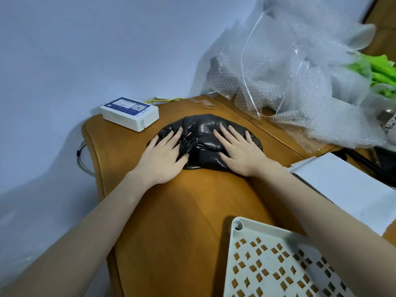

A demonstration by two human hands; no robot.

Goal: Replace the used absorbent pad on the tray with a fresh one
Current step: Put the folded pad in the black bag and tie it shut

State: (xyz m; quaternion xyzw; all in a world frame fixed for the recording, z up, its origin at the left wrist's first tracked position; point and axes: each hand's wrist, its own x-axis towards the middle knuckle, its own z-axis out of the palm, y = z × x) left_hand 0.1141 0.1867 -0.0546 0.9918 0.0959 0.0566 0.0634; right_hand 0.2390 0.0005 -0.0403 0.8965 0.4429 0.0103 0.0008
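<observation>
A lumpy black plastic bag [203,133], tied in a knot near its middle, lies on the far part of the wooden table [182,211]. My left hand [165,153] rests flat on its left side, fingers spread. My right hand [240,151] lies flat on its right side, fingers spread too. Neither hand grips the bag. A white perforated tray [278,264] sits at the near right of the table, with my right forearm crossing over it. White flat sheets [347,189], possibly pads, lie to the right of the tray.
A white box with a blue label [130,113] stands at the table's far left corner, a yellow cable behind it. Bubble wrap and clear plastic bags [300,78] pile up at the far right, with something green [383,73] behind. A wall lies to the left.
</observation>
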